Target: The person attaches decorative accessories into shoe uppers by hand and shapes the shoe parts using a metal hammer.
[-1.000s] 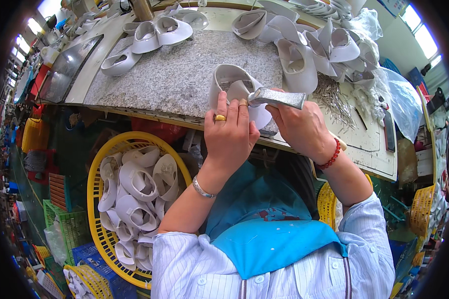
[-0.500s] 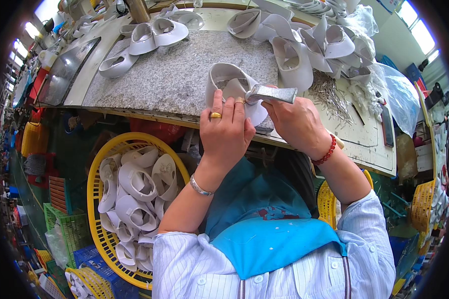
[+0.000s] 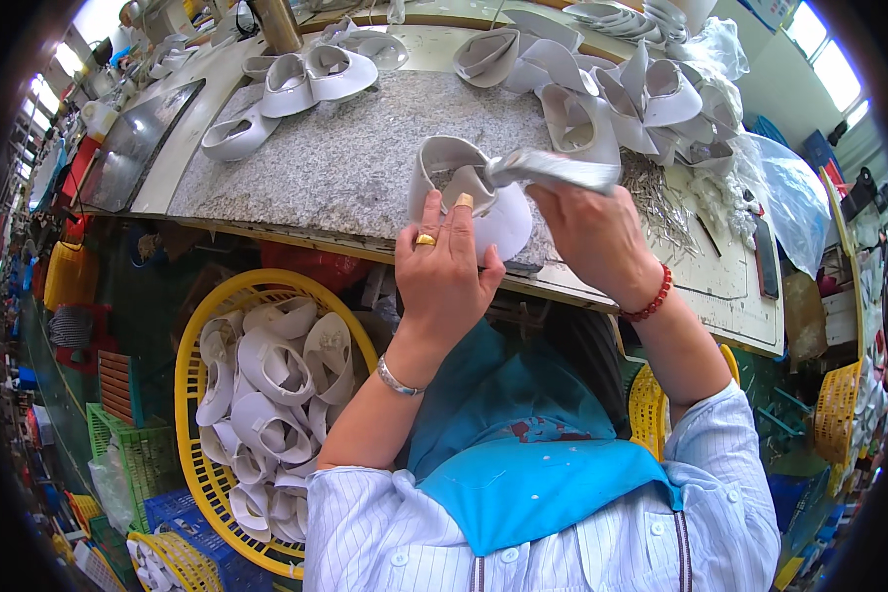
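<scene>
A white shoe upper (image 3: 503,222) lies near the front edge of the grey stone slab (image 3: 345,148). My left hand (image 3: 442,261) holds it down at its near side, fingers pointing forward over the opening and thumb on the right. A ring and a finger wrap show on that hand. In my right hand (image 3: 600,237) is a metal hammer (image 3: 562,171), its head raised over the upper's right part and slightly blurred. The fingers are closed around the handle, which is mostly hidden under the hand.
More white uppers (image 3: 318,77) sit at the slab's back left and a heap of uppers (image 3: 651,94) at the back right. Loose metal pins (image 3: 661,207) and a dark-handled tool (image 3: 766,259) lie to the right. A yellow basket (image 3: 183,395) of uppers stands lower left.
The hammer and my right hand have shifted a little right, with the hammer head turned and lifted. My left fingers have spread slightly on the upper.
</scene>
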### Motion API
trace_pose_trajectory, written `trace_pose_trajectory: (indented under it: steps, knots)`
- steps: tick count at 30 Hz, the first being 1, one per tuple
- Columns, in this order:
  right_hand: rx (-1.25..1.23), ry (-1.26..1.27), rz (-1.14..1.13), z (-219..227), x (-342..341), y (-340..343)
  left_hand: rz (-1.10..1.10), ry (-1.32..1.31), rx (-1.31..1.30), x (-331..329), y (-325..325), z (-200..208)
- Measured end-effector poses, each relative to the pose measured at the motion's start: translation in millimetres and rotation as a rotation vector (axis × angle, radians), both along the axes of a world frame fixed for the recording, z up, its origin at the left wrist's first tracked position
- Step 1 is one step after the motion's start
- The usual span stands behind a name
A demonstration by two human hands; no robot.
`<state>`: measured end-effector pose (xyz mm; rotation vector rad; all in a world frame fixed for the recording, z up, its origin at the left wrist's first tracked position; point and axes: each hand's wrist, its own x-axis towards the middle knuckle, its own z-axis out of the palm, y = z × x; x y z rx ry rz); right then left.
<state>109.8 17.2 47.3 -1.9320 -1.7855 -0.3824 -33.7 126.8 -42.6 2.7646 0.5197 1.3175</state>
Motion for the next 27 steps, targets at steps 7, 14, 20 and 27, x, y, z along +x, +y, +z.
trace_pose_trajectory:
  steps: [7,14,20,27]
  knots:
    - [-0.080,0.039,0.020,-13.4,1.3,-4.9,-0.007,0.016,-0.007,-0.1,1.5,12.2]
    - [-0.038,0.204,-0.170,-6.0,10.3,-70.4,-0.089,0.038,-0.011,0.0,31.1,32.5]
    - [0.040,0.213,-0.418,-30.5,42.2,-154.7,0.120,0.068,0.147,25.4,128.6,80.4]
    - [0.318,0.524,-0.716,-64.1,63.2,-225.3,0.371,0.628,-0.188,65.1,192.0,63.3]
